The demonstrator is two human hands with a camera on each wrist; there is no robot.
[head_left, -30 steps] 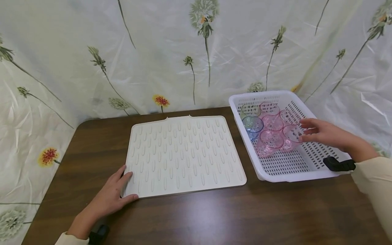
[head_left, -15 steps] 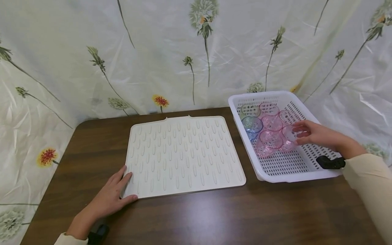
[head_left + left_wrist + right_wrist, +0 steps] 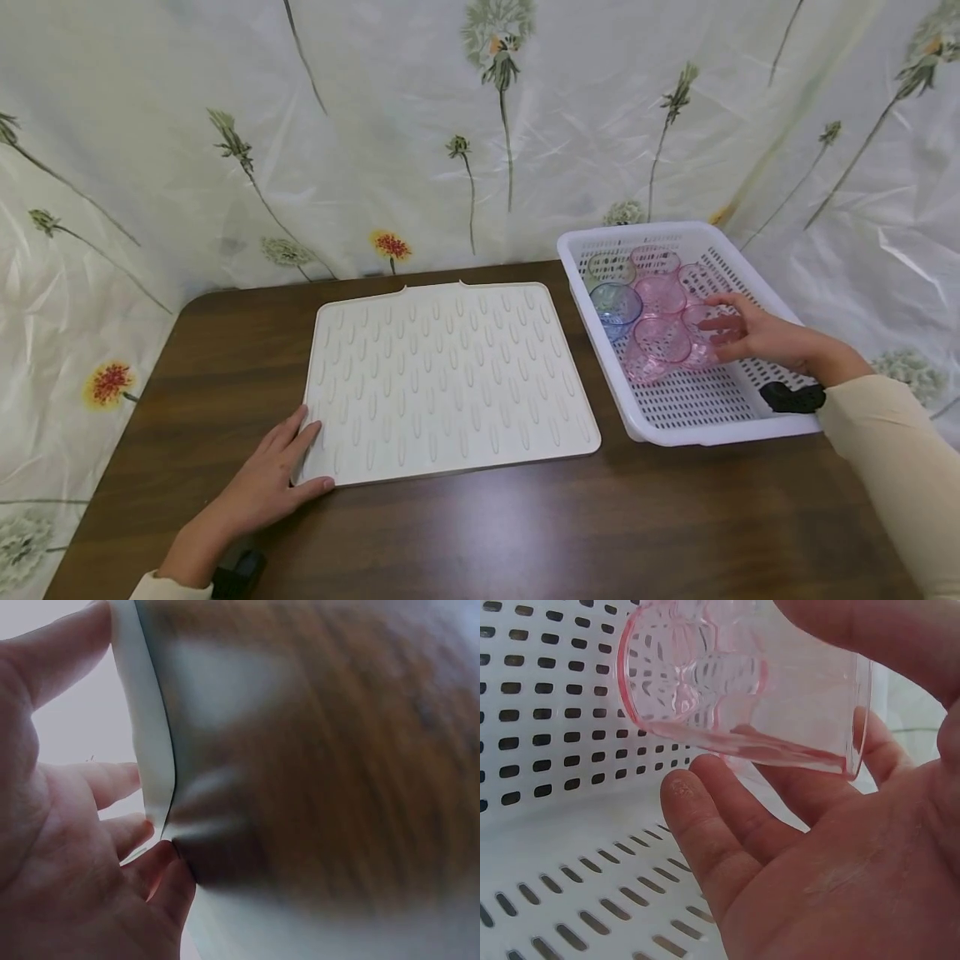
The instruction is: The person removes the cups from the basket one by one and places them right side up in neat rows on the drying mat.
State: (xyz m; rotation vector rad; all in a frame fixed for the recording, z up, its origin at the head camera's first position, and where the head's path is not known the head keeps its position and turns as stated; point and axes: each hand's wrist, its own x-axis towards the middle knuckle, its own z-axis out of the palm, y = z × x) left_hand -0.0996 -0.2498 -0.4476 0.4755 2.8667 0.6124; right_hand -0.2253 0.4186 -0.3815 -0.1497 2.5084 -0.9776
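Note:
My left hand (image 3: pixel 258 492) rests at the near left corner of a white ridged drying mat (image 3: pixel 450 383), fingers extended along its left side and thumb at the front edge. In the left wrist view, the fingertips touch the mat's edge (image 3: pixel 154 727). Over the white basket (image 3: pixel 645 429), my right hand (image 3: pixel 765 337) holds a clear pink cup (image 3: pixel 696 321) near its rim. The right wrist view has this cup (image 3: pixel 780 712) between thumb and fingers, with some fingers behind its clear wall. Several pink cups, a blue cup (image 3: pixel 615 308) and a greenish cup (image 3: pixel 609 268) stand beside it.
The mat and basket sit on a dark brown wooden table (image 3: pixel 495 533). A flower-printed sheet (image 3: pixel 375 150) hangs behind and at the sides. The basket has raised rims and a slotted floor (image 3: pixel 577 900).
My right hand has moved left over the basket, its fingers coming round the nearest right-hand pink cup. My left hand stays at the mat's corner.

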